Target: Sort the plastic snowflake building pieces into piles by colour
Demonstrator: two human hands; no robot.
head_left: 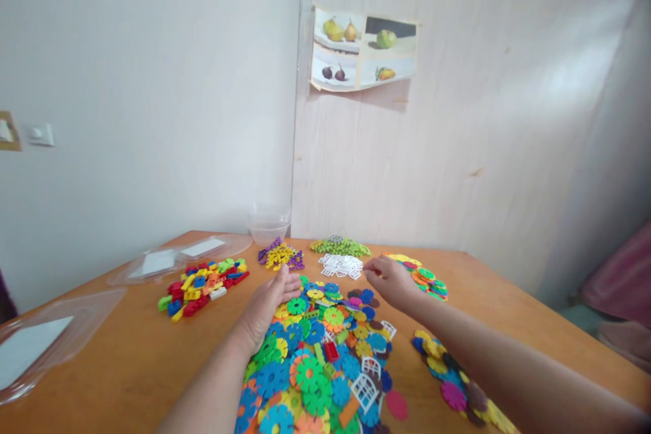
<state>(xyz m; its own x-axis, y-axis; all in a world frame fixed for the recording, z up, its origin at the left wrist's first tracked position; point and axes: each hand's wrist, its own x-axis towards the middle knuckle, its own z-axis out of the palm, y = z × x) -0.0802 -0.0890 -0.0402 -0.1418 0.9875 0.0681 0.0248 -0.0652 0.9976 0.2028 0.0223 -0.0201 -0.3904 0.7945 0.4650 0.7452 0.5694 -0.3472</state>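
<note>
My left hand point(273, 298) lies with fingers stretched out along the far left edge of a large mixed pile of plastic snowflake discs point(310, 373). It grips nothing that I can see. My right hand point(392, 281) is over the far right side, fingers curled in and tips together, beside a heap of small white window-frame pieces point(340, 266). Whatever the right fingertips may hold is hidden. Among the discs lie white windows point(365, 392), a red brick point(331, 351) and an orange brick point(349, 412).
Coloured bricks point(201, 285) are heaped at left, purple and yellow pieces point(282, 255) and green pieces point(342, 247) at the back. Discs point(430, 283) lie beyond my right hand, more discs point(452, 380) under that forearm. Clear bowls point(269, 224) and plastic lids point(96, 308) stand near the wall and left edge.
</note>
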